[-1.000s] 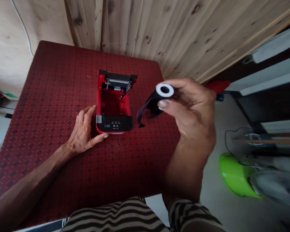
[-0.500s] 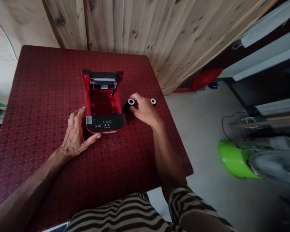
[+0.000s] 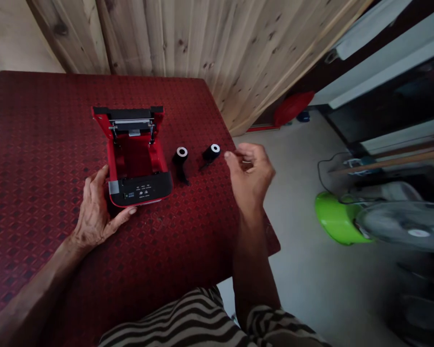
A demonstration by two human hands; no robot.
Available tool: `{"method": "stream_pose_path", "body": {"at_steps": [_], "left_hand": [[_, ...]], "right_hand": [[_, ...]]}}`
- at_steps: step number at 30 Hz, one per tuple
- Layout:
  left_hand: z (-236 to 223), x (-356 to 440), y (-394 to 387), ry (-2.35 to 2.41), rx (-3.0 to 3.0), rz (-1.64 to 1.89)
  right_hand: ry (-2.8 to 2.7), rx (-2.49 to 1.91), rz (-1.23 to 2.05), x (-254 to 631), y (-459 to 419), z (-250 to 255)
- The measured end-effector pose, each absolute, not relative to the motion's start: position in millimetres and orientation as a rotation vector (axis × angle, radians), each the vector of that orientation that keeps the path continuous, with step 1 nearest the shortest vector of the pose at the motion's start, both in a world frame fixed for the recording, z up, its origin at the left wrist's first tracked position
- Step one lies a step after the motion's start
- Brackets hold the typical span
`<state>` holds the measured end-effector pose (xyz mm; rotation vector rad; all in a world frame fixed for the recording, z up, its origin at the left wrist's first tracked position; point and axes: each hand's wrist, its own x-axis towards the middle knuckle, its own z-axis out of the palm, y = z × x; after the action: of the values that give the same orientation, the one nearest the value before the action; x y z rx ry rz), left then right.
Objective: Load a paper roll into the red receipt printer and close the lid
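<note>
Clock centred on the printer [image 3: 135, 159], 12 straight away from the person. Near side first. A shove from the left hand [image 3: 94, 212] at 8 could skid or twist the printer on the red table [image 3: 188, 231], since it braces only one corner. That hand is spread wide: fingers along the side, thumb at the front edge, touching, not clenched. Right hand [image 3: 253, 173] at 3, by the table's edge: a careless sweep could topple the right roll [image 3: 211, 153] or knock it off. Hand is half open, fingers loosely curled, nothing visible in it; thumb just beside that roll, apart. Both rolls sit at 3, outside the printer, left roll [image 3: 181, 156] closer in. Loose tails could snag or unwind if brushed. At 12 the lid [image 3: 135, 115] is up; a bump might drop it, can't tell if it locks. Wood wall [image 3: 188, 38] beyond.
</note>
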<state>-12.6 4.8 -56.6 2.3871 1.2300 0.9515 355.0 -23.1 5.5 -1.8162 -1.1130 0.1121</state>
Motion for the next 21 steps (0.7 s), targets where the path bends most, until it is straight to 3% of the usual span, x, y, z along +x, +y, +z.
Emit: {"method": "stream_pose_path", "body": {"at_steps": [5, 14, 21], "left_hand": [[-55.5, -13.1, 5.0, 1.226, 2.406, 0.942], [-58.6, -12.8, 6.3, 1.218, 2.416, 0.974], [-57.4, -12.3, 5.1, 1.205, 2.403, 0.966]], "right_hand": [[-0.996, -1.837, 0.469, 374.0, -1.3, -46.4], [-1.203, -2.077, 0.073, 361.9, 10.9, -59.6], [-1.165, -2.062, 0.085, 363.8, 8.6, -55.9]]}}
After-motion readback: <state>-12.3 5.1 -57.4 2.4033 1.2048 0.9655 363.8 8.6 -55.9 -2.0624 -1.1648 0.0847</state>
